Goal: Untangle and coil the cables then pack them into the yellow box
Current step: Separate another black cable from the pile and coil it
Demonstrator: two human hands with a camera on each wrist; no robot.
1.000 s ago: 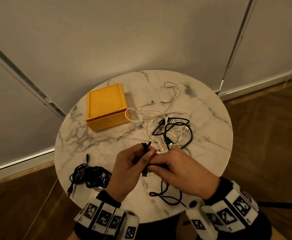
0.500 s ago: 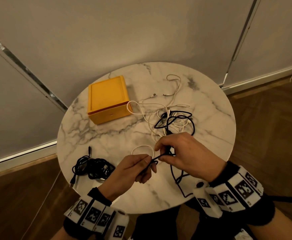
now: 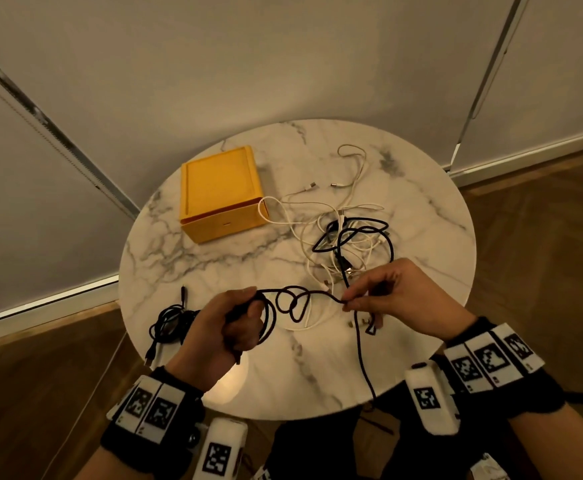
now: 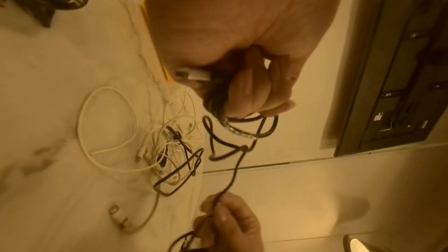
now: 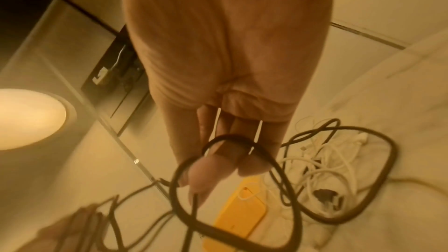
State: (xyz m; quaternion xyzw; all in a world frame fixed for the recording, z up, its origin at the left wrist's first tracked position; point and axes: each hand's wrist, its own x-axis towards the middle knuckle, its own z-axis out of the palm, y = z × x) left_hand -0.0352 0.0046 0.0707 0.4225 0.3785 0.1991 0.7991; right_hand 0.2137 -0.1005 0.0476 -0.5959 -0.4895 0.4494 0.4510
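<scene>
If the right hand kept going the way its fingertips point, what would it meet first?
Probably the left hand: the right hand points leftward along the black cable stretched between them, with only that cable's loops in between. Heights above the marble table seem similar, but depth is uncertain.

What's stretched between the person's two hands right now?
A black cable, kinked into small loops, runs from the left hand to the right hand, above the marble table. The head view shows it best.
</scene>
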